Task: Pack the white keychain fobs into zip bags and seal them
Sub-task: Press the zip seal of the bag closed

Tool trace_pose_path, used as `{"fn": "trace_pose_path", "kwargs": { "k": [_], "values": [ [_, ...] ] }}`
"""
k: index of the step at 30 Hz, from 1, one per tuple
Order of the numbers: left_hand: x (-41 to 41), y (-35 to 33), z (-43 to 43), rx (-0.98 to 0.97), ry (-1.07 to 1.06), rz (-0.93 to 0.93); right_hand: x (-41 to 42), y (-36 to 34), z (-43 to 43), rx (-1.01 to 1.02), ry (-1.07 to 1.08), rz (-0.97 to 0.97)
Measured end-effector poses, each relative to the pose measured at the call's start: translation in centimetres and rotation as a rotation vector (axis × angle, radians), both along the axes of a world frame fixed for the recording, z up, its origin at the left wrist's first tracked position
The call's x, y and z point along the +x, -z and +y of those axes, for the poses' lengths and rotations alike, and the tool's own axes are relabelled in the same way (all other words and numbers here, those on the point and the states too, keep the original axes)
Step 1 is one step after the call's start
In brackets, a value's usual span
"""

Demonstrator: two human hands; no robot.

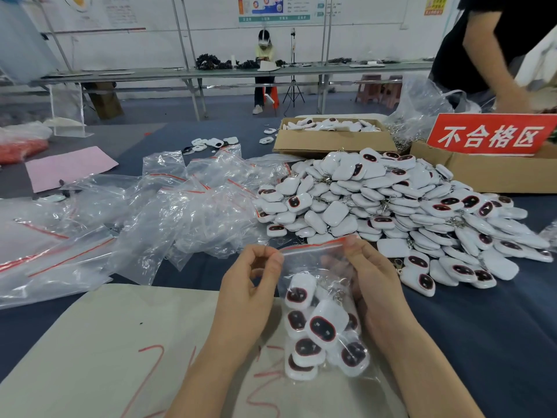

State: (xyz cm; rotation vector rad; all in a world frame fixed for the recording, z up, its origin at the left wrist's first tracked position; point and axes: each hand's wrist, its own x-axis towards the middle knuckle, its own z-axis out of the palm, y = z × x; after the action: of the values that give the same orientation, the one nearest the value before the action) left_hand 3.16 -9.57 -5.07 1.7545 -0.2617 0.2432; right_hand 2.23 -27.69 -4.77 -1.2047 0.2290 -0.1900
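Note:
I hold a clear zip bag [313, 260] with a red strip at its top, upright over the table's near edge. Several white keychain fobs [322, 327] with dark oval faces fill its lower half. My left hand [253, 294] pinches the bag's top left corner at the zip. On the other side, my right hand [373, 282] grips the top right corner and side. A big heap of loose white fobs [391, 203] lies just beyond, to the right. Empty zip bags [168, 206] are piled to the left.
A beige board [99, 351] with red scribbles lies under my hands. Two cardboard boxes stand behind the heap: one with fobs [331, 140], one bearing a red sign [488, 134]. A person in black [494, 46] leans in at the far right. Pink paper [66, 167] lies far left.

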Motion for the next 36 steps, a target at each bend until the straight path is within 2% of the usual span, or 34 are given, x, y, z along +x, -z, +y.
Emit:
{"fn": "trace_pose_path", "kwargs": {
  "k": [7,10,16,18,21,24,28,31,33,36],
  "values": [
    [0.2,0.0,-0.3,-0.182,0.061,0.098,0.0,0.1,0.0,-0.045,-0.059,0.003],
    [0.5,0.3,-0.3,-0.142,0.089,0.109,0.1,0.3,0.1,-0.062,-0.048,-0.001],
    [0.8,0.5,0.1,-0.15,-0.004,0.072,-0.3,0.3,0.2,-0.071,-0.092,-0.025],
    [0.8,0.3,0.3,-0.202,-0.044,0.071,-0.7,0.1,0.4,-0.144,-0.162,-0.013],
    [-0.1,-0.9,0.4,-0.375,-0.049,0.128,-1.5,-0.4,0.9,-0.325,-0.318,-0.003],
    [-1.9,-2.3,0.8,-0.514,-0.048,0.137,-2.4,-1.2,1.8,-0.416,-0.41,0.01],
    [-4.3,-2.8,2.9,-0.593,-0.085,0.151,-3.0,-1.8,4.8,-0.453,-0.303,-0.016],
    [-6.4,-1.7,4.6,-0.713,0.063,0.336,-2.9,-2.5,7.9,-0.42,-0.24,-0.053],
    [-7.6,-0.9,5.7,-0.674,0.174,0.427,-2.8,-3.5,10.2,-0.359,-0.257,-0.096],
    [-8.3,-0.6,8.2,-0.602,0.143,0.404,-2.4,-5.0,13.8,-0.373,-0.274,-0.185]
  ]
}}
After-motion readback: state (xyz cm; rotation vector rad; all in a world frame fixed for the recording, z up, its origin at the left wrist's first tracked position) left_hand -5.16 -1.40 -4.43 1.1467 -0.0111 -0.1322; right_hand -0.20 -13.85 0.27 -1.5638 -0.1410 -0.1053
